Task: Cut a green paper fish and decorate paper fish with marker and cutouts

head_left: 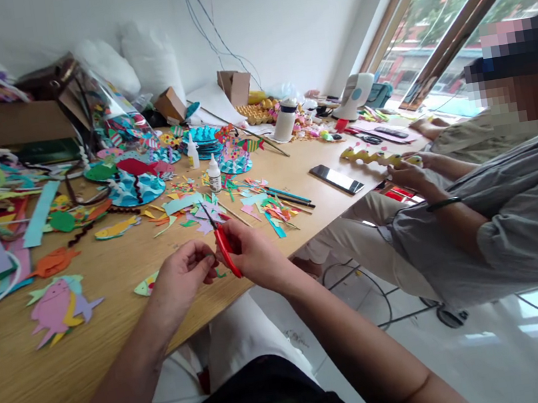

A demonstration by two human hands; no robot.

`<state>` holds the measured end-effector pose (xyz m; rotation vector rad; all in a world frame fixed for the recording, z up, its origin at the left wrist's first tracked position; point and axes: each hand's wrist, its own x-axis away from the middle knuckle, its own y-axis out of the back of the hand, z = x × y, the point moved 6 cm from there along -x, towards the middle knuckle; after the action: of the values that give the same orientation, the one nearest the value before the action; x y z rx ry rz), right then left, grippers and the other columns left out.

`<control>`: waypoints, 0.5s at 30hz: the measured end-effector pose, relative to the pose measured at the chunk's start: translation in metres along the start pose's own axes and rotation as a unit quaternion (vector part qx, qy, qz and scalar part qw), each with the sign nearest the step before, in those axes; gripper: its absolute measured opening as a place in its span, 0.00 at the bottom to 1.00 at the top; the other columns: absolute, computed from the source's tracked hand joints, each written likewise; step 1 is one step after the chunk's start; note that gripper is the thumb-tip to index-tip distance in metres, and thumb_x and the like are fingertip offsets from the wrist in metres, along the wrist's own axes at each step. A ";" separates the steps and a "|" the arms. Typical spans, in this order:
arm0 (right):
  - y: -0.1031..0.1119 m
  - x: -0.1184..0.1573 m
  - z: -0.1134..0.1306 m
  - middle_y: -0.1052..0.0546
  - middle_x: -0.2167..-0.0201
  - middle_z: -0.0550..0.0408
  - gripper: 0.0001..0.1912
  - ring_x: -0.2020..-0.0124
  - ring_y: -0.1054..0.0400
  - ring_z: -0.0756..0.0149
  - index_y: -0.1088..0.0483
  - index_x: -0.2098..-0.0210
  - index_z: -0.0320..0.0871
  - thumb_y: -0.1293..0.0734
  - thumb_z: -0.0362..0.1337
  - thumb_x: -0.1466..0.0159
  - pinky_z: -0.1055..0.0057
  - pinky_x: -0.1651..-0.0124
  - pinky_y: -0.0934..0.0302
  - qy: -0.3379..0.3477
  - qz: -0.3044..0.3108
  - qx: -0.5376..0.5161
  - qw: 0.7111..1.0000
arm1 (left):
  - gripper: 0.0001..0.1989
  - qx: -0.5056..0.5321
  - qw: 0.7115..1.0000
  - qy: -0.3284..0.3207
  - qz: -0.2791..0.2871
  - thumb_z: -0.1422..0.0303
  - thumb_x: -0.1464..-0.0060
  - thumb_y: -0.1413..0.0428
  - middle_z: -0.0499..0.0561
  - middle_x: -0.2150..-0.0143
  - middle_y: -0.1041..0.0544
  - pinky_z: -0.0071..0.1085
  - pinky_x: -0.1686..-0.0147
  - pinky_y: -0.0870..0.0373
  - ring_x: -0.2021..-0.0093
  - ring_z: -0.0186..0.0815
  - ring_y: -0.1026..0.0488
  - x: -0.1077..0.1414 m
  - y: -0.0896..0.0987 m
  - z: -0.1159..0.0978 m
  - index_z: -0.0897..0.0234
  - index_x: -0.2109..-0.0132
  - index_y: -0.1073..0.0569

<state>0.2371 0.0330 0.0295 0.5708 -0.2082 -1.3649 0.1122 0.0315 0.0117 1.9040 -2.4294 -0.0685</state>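
Observation:
My right hand (252, 252) is closed on red-handled scissors (226, 251), whose dark blades point up and away over paper scraps (207, 214). Close beside it, my left hand (186, 267) has its thumb and fingers pinched together; what they hold is too small to make out. Partly behind my left wrist lies a pale green paper fish (145, 286). A pink and purple paper fish (57, 307) is flat on the table farther left, below an orange paper piece (55, 261). A yellow paper fish (118, 228) lies beyond my left hand.
Two glue bottles (214, 174) (192, 152) stand behind the scraps, near blue paper bases (135, 186). Pencils (291, 195) and a phone (336, 179) lie to the right. A seated person (504, 220) at the right holds a yellow strip-like item (374, 157).

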 end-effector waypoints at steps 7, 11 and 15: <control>-0.001 -0.002 -0.003 0.35 0.77 0.63 0.07 0.76 0.44 0.73 0.40 0.71 0.44 0.35 0.32 0.48 0.75 0.73 0.49 -0.015 -0.020 -0.051 0.998 | 0.10 0.012 1.000 -0.005 -0.002 0.60 0.54 0.42 0.45 0.78 0.29 0.26 0.76 0.35 0.76 0.30 0.32 0.003 -0.002 0.005 0.63 0.71 0.29; 0.000 0.004 0.000 0.37 0.78 0.63 0.09 0.77 0.45 0.73 0.40 0.71 0.44 0.34 0.36 0.47 0.75 0.73 0.50 -0.026 -0.029 -0.072 0.997 | 0.09 0.024 0.999 -0.021 -0.025 0.61 0.56 0.41 0.44 0.78 0.30 0.25 0.76 0.36 0.76 0.29 0.33 0.003 0.000 0.006 0.63 0.72 0.28; -0.001 0.024 -0.001 0.40 0.80 0.63 0.11 0.77 0.47 0.73 0.42 0.74 0.44 0.36 0.42 0.43 0.74 0.74 0.52 -0.045 -0.039 -0.055 0.997 | 0.10 0.099 0.992 0.000 -0.073 0.62 0.59 0.39 0.45 0.77 0.28 0.26 0.74 0.34 0.75 0.30 0.32 0.006 0.005 0.006 0.63 0.71 0.29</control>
<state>0.2421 0.0106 0.0237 0.4292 -0.1844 -1.4703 0.1057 0.0263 0.0060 2.1589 -2.3725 0.1741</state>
